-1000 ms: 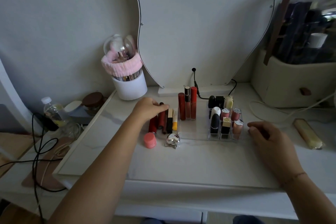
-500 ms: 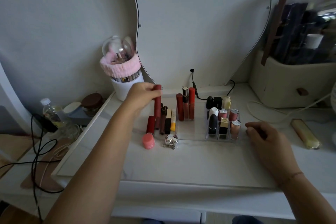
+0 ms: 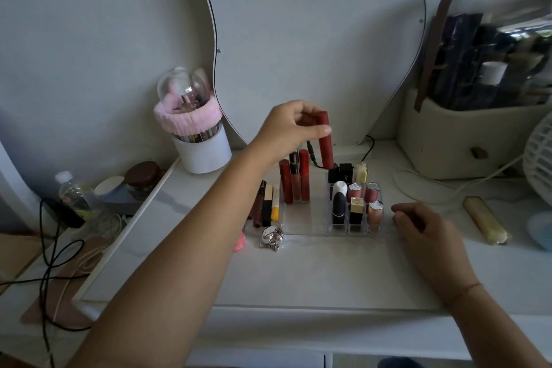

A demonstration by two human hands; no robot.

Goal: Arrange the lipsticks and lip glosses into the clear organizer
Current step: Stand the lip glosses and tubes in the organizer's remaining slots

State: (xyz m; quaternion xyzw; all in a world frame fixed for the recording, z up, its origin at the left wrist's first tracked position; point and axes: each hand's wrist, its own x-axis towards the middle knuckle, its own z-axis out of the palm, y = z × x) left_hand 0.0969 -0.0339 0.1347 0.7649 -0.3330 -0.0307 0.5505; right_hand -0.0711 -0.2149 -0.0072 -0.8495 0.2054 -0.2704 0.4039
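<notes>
My left hand (image 3: 288, 128) grips a dark red lip gloss tube (image 3: 326, 145) upright, lifted above the back middle of the clear organizer (image 3: 310, 225). Three red glosses (image 3: 294, 181) stand in the organizer's back left corner. Several lipsticks (image 3: 355, 203) fill its right compartments. A few more tubes (image 3: 267, 203) lie on the table just left of the organizer. My right hand (image 3: 424, 233) rests on the table at the organizer's right end, fingers curled and holding nothing.
A pink round pot (image 3: 240, 243) and a silver charm (image 3: 271, 237) lie front left of the organizer. A white brush cup (image 3: 203, 146) stands back left, a wavy mirror (image 3: 313, 39) behind, a beige storage box (image 3: 466, 134) right, a yellow tube (image 3: 485, 219) far right.
My left hand picked a red gloss tube from the pile left of the organizer, raised it and carried it right, over the organizer. My right hand stayed put.
</notes>
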